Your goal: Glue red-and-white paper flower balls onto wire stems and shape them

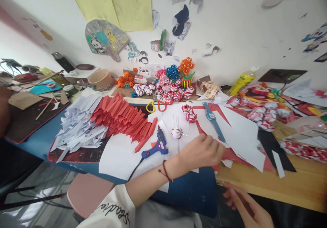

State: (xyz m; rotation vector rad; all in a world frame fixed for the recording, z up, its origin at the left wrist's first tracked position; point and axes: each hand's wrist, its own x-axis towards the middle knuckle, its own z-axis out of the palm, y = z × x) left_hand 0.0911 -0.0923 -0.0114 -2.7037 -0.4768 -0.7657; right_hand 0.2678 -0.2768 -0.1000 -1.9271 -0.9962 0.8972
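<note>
Above the near right corner of the blue table (201, 190), the person's left hand (206, 151) hovers with fingers curled; whether it holds anything cannot be told. The right hand (246, 204) is well apart from it, lower and to the right, in front of the near edge of the wooden tabletop (306, 183). Its fingers are bent, and their grip cannot be made out.

Nearest the left hand, a red-and-white paper ball (176, 133) with thin pins sticking out lies on white paper, back from the table's near edge. Just left of the ball is a blue glue gun (156, 145), nozzle pointing toward the back edge. A blue strap-like object (214, 121) lies beyond the left hand. Toward the table's left side are piles of folded red strips (122, 117) and white strips (81, 125). Yellow-and-red-handled scissors (155, 106) and finished-looking paper flowers (173, 93) sit along the back edge.
</note>
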